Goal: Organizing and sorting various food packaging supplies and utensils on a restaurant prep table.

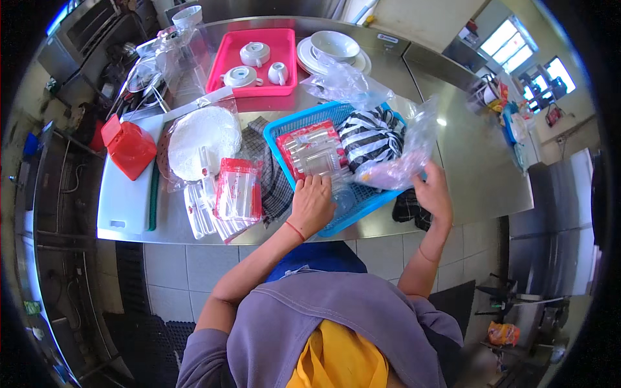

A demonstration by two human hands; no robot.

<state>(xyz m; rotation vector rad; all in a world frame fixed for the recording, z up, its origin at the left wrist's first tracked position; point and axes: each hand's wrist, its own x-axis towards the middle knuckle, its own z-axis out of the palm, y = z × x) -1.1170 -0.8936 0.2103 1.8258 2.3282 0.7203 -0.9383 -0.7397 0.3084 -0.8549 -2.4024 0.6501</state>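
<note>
My right hand (433, 191) grips a clear plastic bag (400, 169) with something pink in it, at the right side of a blue plastic basket (388, 201). My left hand (313, 201) rests over the basket's near left part, fingers bent down at clear plastic containers (315, 157) in red-edged packaging; whether it grips them cannot be told. A black-and-white striped plastic bag (371, 136), knotted, sits in the basket. Left of the basket lie red-and-clear packets (239, 189) and a bag of round white paper doilies (206, 143), with a checked cloth (271, 169) beneath or beside them.
A pink tray (217, 72) with white cups stands at the back, beside stacked white plates (305, 56) and a bowl (335, 46). At left, a red plastic container (130, 150) sits on a white cutting board (126, 203). A dark checked cloth (410, 208) lies at the near edge.
</note>
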